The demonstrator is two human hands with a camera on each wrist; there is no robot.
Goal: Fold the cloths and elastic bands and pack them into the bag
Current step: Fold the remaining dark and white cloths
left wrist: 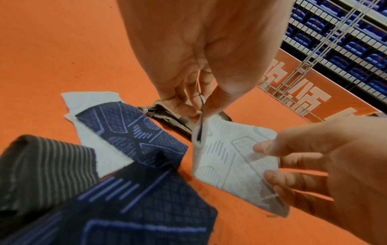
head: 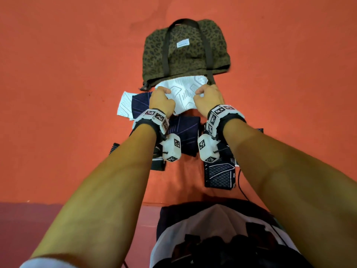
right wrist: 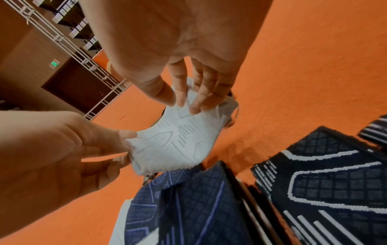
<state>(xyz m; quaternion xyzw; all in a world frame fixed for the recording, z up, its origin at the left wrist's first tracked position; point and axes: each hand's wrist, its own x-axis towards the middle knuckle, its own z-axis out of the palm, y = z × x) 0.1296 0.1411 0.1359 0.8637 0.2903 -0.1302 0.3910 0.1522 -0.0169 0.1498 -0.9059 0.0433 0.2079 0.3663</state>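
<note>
A white patterned cloth (head: 183, 91) hangs folded just in front of the mouth of the olive leopard-print bag (head: 185, 51). My left hand (head: 164, 92) pinches its left edge and my right hand (head: 201, 92) pinches its right edge. The left wrist view shows the left hand (left wrist: 199, 107) with thumb and fingers closed on the doubled edge of the white cloth (left wrist: 230, 157). In the right wrist view the right hand (right wrist: 182, 102) pinches the far edge of the white cloth (right wrist: 178, 144). The cloth's far edge overlaps the bag's opening in the head view.
A navy cloth on a white one (head: 139, 105) lies at the left, another navy cloth (head: 183, 132) under my wrists, and a navy cloth with white lines (head: 220, 175) nearer my body. A dark striped band (left wrist: 31, 165) lies at the left. All rest on an orange surface (head: 67, 93).
</note>
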